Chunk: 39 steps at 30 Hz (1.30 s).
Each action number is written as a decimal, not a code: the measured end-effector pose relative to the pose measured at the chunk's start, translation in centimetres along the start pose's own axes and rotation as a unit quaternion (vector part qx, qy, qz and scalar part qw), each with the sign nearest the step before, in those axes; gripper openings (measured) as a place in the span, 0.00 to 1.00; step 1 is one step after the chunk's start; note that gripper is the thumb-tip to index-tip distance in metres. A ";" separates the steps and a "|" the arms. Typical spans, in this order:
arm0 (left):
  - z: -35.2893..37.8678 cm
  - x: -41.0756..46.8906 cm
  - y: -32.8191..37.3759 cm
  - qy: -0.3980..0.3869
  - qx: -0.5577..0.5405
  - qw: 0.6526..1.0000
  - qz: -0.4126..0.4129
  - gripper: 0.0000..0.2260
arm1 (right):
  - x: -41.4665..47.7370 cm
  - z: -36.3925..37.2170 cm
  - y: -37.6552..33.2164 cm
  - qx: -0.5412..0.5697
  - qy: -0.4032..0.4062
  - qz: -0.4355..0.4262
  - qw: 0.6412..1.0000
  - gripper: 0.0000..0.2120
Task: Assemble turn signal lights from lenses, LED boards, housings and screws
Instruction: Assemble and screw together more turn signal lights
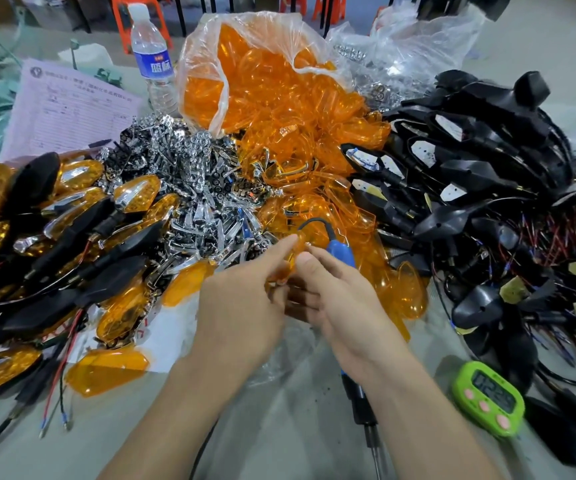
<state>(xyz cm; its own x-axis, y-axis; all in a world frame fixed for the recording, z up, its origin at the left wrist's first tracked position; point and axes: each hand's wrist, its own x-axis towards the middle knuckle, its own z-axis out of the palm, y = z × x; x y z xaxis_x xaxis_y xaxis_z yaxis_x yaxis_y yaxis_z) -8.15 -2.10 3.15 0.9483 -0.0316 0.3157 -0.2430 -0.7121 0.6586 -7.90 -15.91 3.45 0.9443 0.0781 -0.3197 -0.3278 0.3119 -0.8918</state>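
My left hand (245, 292) and my right hand (335, 296) meet at the table's middle, and both pinch one orange lens (291, 263) between their fingertips. A blue-handled electric screwdriver (343, 254) lies under my right hand, its black tip end (366, 410) pointing toward me. Behind the hands spreads a heap of loose orange lenses (279, 133) spilling from a clear bag. Chrome reflector pieces (196, 188) pile up left of centre. Black housings with wires (480, 188) fill the right side. Finished amber-and-black lights (37, 237) are stacked at the left.
A water bottle (151, 60) stands at the back beside a pink paper form (68, 112). A green digital timer (489, 398) sits at the right front. A clear bag of small metal parts (400, 53) lies at the back right. A loose orange lens (106, 370) rests near the front left.
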 end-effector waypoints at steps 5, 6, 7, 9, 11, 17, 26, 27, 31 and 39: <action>0.1 0.2 -0.2 -0.091 -0.179 0.977 -0.066 0.29 | 0.1 -1.4 0.2 -0.103 0.080 -0.006 0.991 0.15; 0.3 0.3 -0.5 -0.070 -0.202 0.973 -0.083 0.26 | -0.1 -1.8 0.2 -0.154 0.072 -0.007 0.985 0.15; 0.6 0.3 -0.7 -0.056 -0.201 0.973 -0.096 0.24 | -0.5 -2.1 0.1 -0.219 0.072 -0.009 0.973 0.15; 1.4 0.0 -0.7 -0.073 -0.173 0.977 -0.103 0.25 | -1.2 -2.5 0.0 -0.382 0.100 -0.025 0.918 0.11; 2.4 -0.5 -0.6 -0.104 -0.118 0.984 -0.082 0.26 | -1.7 -2.4 -0.1 -0.526 0.125 -0.036 0.840 0.09; 4.8 -1.3 -0.6 -0.129 0.022 0.991 0.035 0.25 | -2.6 -2.6 -2.2 -0.700 0.203 -0.102 0.677 0.10; 4.3 -0.1 0.6 -0.062 -0.009 0.998 -0.024 0.18 | 2.4 -13.1 -8.7 -0.714 0.217 -0.139 0.651 0.26; 4.2 0.2 0.8 -0.066 -0.011 0.997 -0.030 0.18 | 2.8 -13.6 -8.9 -0.727 0.203 -0.138 0.642 0.26; 3.7 1.1 1.3 -0.058 -0.018 0.998 -0.032 0.17 | 3.9 -15.3 -9.0 -0.759 0.168 -0.165 0.607 0.27; 4.1 2.1 2.7 -0.095 -0.094 0.991 -0.022 0.26 | 2.2 -11.2 -7.8 -0.656 0.019 -0.232 0.718 0.17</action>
<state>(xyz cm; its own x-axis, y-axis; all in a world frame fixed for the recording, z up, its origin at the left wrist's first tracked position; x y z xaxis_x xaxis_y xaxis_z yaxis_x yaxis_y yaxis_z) -5.95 -7.00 2.79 0.9759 -0.1474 0.1611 -0.2170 -0.5724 0.7907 -3.62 -28.81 6.12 0.9676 0.2207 0.1225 0.2521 -0.8665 -0.4308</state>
